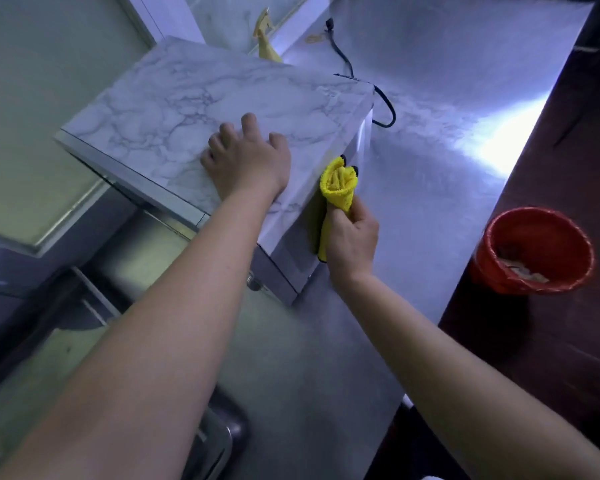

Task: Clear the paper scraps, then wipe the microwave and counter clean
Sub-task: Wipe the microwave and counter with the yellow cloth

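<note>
The microwave [174,98] is a box wrapped in marble-patterned film and stands on the steel counter [447,140]. My left hand [246,157] rests flat on its top near the right edge, fingers spread. My right hand [352,240] grips a bunched yellow cloth [338,183] and holds it against the microwave's right side wall. Paper scraps [518,268] lie inside the red bin [534,251] on the right.
A black power cord [387,109] runs over the counter behind the microwave. A yellow spray bottle [265,36] stands at the back. The counter's right edge borders a dark floor where the red bin sits. A sink edge [219,441] shows at the bottom.
</note>
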Motion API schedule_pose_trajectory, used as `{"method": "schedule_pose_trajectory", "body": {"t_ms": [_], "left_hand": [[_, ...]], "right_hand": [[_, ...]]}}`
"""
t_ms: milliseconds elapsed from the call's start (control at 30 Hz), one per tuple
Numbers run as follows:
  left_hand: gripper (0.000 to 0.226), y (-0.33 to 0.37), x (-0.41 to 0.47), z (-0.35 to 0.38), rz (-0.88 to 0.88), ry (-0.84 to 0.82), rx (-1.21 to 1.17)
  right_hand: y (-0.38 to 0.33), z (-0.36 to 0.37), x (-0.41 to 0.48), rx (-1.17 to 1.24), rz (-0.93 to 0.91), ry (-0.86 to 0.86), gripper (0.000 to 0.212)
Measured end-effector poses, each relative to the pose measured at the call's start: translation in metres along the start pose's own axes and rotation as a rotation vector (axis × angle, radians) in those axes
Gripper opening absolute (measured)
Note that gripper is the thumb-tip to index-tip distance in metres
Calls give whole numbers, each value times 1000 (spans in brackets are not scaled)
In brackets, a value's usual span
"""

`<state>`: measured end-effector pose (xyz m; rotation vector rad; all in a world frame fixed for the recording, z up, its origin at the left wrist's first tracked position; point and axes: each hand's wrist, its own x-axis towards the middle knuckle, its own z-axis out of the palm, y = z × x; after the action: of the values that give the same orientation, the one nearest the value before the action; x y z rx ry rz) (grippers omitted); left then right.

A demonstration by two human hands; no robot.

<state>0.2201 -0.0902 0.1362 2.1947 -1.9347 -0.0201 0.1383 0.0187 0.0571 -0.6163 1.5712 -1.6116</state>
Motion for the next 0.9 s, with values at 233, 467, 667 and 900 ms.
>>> {"method": "schedule_pose_trajectory", "body": {"t_ms": [233, 467, 667, 900], "left_hand": [[49, 0, 3, 3, 10, -13, 13], [53, 3, 4, 2, 21, -28, 43], [51, 4, 5, -1, -1, -49, 40], [51, 2, 3, -4, 7, -59, 30]], "right_hand": [[51, 16, -96, 128, 9, -52, 18], [74, 19, -124, 113, 8, -85, 31], [80, -2, -136, 38, 54, -276, 16], [63, -43, -116, -38, 323, -686, 24]]}}
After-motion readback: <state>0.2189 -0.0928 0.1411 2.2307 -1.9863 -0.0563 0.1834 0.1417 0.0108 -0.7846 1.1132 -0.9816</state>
